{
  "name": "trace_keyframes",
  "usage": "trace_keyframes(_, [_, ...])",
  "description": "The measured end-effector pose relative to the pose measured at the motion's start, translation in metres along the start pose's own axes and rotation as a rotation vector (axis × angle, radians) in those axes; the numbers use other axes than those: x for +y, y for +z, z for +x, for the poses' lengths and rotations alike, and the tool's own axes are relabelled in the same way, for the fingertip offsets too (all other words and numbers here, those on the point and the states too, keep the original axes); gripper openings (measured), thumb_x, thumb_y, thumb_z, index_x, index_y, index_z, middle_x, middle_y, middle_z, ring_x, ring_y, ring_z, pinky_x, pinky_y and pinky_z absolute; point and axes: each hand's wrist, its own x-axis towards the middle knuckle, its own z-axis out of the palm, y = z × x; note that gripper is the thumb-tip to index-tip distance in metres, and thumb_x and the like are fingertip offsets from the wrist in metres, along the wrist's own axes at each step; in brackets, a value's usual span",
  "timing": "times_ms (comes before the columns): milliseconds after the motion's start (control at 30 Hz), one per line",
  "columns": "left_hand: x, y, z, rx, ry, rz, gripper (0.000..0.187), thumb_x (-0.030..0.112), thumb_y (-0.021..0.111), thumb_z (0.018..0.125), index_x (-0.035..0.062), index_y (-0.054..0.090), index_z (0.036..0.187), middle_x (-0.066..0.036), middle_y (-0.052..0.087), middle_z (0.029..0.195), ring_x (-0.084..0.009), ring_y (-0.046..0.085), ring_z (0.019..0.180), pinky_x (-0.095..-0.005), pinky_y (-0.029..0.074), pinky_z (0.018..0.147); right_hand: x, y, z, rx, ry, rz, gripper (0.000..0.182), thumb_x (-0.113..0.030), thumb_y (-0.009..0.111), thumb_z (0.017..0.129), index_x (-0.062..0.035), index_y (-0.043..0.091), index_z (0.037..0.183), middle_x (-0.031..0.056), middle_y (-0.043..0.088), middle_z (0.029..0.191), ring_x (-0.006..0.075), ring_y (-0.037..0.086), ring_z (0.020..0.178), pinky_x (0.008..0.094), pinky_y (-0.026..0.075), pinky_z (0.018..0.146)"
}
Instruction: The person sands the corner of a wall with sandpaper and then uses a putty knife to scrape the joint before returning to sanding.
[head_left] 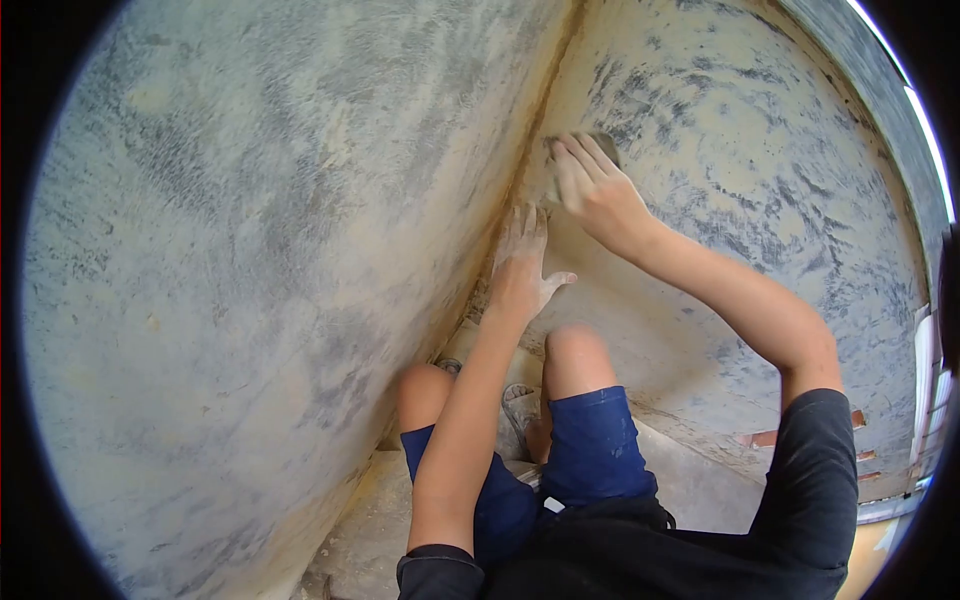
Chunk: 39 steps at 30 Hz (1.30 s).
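My right hand [597, 195] presses a dark, flat pad [607, 150] against the mottled right wall [740, 170], close to the corner. The pad shows past the fingertips, and most of it is hidden under the fingers. Lower and to the left, my left hand [524, 262] lies with fingers pointing up and thumb stretched out, beside the corner seam [530, 150]. Pale dust coats its fingers and thumb. Nothing shows in that hand.
A large grey and cream wall [220, 250] fills the left side. Below are my bent knees in blue shorts [600, 440], sandalled feet and a dusty floor [370, 530]. Red brick-coloured patches [765, 438] show low on the right wall.
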Motion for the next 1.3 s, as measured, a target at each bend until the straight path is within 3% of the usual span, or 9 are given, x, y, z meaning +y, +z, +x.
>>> trace_keyframes(300, [0.003, 0.002, -0.001, 0.231, 0.09, 0.014, 0.085, 0.033, 0.085, 0.084, -0.0042, 0.049, 0.152, -0.028, 0.053, 0.152, -0.0425, 0.049, 0.143, -0.0469, 0.04, 0.119, -0.018, 0.02, 0.03, -0.024, 0.136, -0.05, 0.052, -0.006, 0.06, 0.085, 0.0178, 0.06, 0.13, 0.0299, 0.066, 0.133, 0.0398, 0.063, 0.128, 0.0444, 0.048, 0.115])
trace_keyframes(533, [0.01, -0.012, -0.009, 0.186, -0.276, -0.446, 0.057, 0.024, 0.072, 0.098, -0.0074, 0.057, 0.143, -0.025, 0.068, 0.134, -0.0325, 0.068, 0.122, -0.041, 0.053, 0.102, -0.074, 0.032, -0.025, 0.041, 0.317, 0.219, 0.047, -0.008, 0.061, 0.086, 0.0166, 0.063, 0.126, 0.0303, 0.066, 0.134, 0.0423, 0.065, 0.125, 0.0445, 0.047, 0.115])
trace_keyframes(600, [0.006, -0.013, -0.004, 0.174, -0.332, -0.677, 0.054, 0.025, 0.067, 0.104, -0.0082, 0.056, 0.145, -0.028, 0.066, 0.137, -0.0315, 0.067, 0.125, -0.0385, 0.052, 0.106, -0.094, 0.037, -0.034, 0.165, 0.532, 0.518, 0.042, -0.009, 0.065, 0.09, 0.0095, 0.067, 0.127, 0.0283, 0.073, 0.12, 0.0402, 0.072, 0.11, 0.0449, 0.055, 0.101])
trace_keyframes(667, [-0.005, -0.002, 0.0, 0.31, -0.404, -0.888, 0.049, 0.023, 0.068, 0.105, -0.0077, 0.058, 0.142, -0.015, 0.072, 0.129, -0.0146, 0.067, 0.117, -0.0297, 0.053, 0.099, -0.11, 0.027, -0.033, 0.137, 0.747, 0.727, 0.036, -0.011, 0.067, 0.092, 0.006, 0.07, 0.124, 0.0268, 0.074, 0.11, 0.0391, 0.074, 0.101, 0.0439, 0.058, 0.093])
trace_keyframes(700, [-0.003, -0.004, 0.0, 0.311, -0.41, -0.881, 0.049, 0.023, 0.068, 0.105, -0.0077, 0.058, 0.142, -0.015, 0.072, 0.129, -0.0146, 0.067, 0.117, -0.0297, 0.053, 0.099, -0.112, 0.022, -0.031, 0.097, 0.963, 0.933, 0.03, -0.013, 0.069, 0.095, 0.0024, 0.073, 0.121, 0.0253, 0.076, 0.1, 0.038, 0.076, 0.093, 0.043, 0.06, 0.084])
trace_keyframes(867, [0.011, -0.019, -0.001, 0.13, -0.421, -1.238, 0.046, 0.027, 0.075, 0.102, -0.0058, 0.064, 0.132, -0.009, 0.072, 0.121, -0.0134, 0.067, 0.109, -0.0281, 0.053, 0.098, -0.079, -0.002, -0.032, 0.135, 1.145, 1.279, 0.021, -0.017, 0.072, 0.097, 0.001, 0.077, 0.107, 0.0184, 0.075, 0.082, 0.0233, 0.074, 0.075, 0.0351, 0.057, 0.071])
trace_keyframes(1000, [0.004, -0.017, 0.003, 0.085, -0.42, -1.144, 0.039, 0.027, 0.075, 0.102, -0.0022, 0.066, 0.125, -0.006, 0.073, 0.114, -0.0095, 0.065, 0.102, -0.0256, 0.051, 0.096, -0.071, 0.007, -0.048, 0.018, 1.259, 1.681, 0.022, -0.014, 0.074, 0.095, 0.004, 0.076, 0.107, 0.0102, 0.077, 0.089, 0.0105, 0.068, 0.083, 0.0304, 0.055, 0.074])
trace_keyframes(1200, [0.013, -0.004, 0.007, 0.255, -0.468, -1.05, 0.041, 0.03, 0.083, 0.095, -0.0018, 0.068, 0.116, -0.004, 0.074, 0.099, -0.0089, 0.065, 0.084, -0.0243, 0.053, 0.079, -0.067, 0.01, -0.064, 0.031, 1.163, 2.0, 0.025, -0.006, 0.071, 0.093, 0.0065, 0.073, 0.114, 0.0125, 0.075, 0.114, 0.0108, 0.067, 0.101, 0.0296, 0.054, 0.085])
trace_keyframes(1300, [0.022, -0.002, 0.004, 0.347, -0.451, -0.541, 0.043, 0.031, 0.084, 0.093, -0.002, 0.068, 0.116, -0.007, 0.074, 0.099, -0.0113, 0.065, 0.082, -0.0256, 0.053, 0.077, -0.07, 0.017, -0.073, 0.056, 1.123, 1.836, 0.032, -0.004, 0.07, 0.089, 0.0089, 0.071, 0.118, 0.0138, 0.074, 0.104, 0.017, 0.069, 0.094, 0.0327, 0.054, 0.083])
